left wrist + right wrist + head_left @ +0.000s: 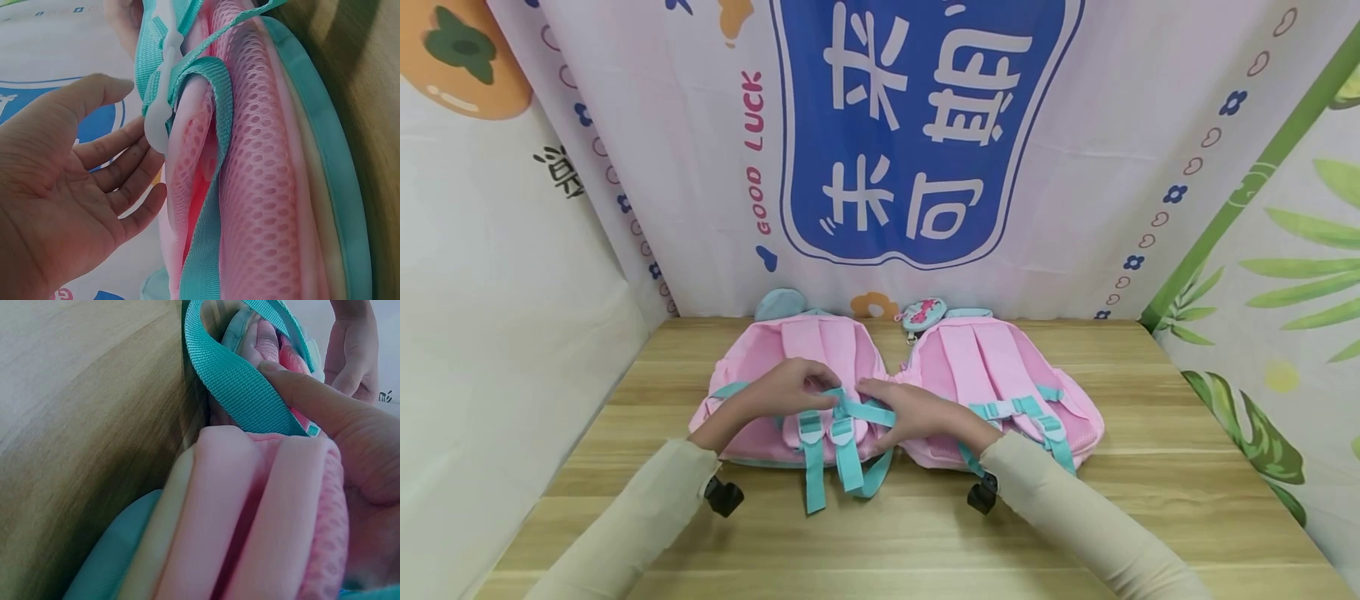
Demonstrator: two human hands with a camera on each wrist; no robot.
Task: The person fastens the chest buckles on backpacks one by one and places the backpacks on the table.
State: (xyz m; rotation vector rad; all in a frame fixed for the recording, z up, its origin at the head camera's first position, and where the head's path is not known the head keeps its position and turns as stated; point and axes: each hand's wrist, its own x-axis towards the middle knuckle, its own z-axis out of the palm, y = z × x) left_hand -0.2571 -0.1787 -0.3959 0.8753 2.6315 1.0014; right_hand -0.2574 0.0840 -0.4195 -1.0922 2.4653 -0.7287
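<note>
A pink backpack (752, 433) with teal webbing lies on its front, its shoulder straps upward. My left hand (793, 387) is at its strap buckles; in the left wrist view its relaxed fingertips meet the edge of a white buckle (159, 125), thumb apart. On the other side my right hand (917, 412) spreads its thumb and fingers around a teal strap (868, 412). In the right wrist view the thumb lies against the webbing loop (234, 375); the other fingers are mostly hidden. Teal strap ends (814, 475) hang toward the table's front.
A second pink backpack (1078, 408) lies close on the right, its white chest buckle (1000, 409) fastened. A small round teal pouch (922, 313) sits behind it. Both bags rest on a wooden table (850, 558) before a printed cloth backdrop (1075, 250).
</note>
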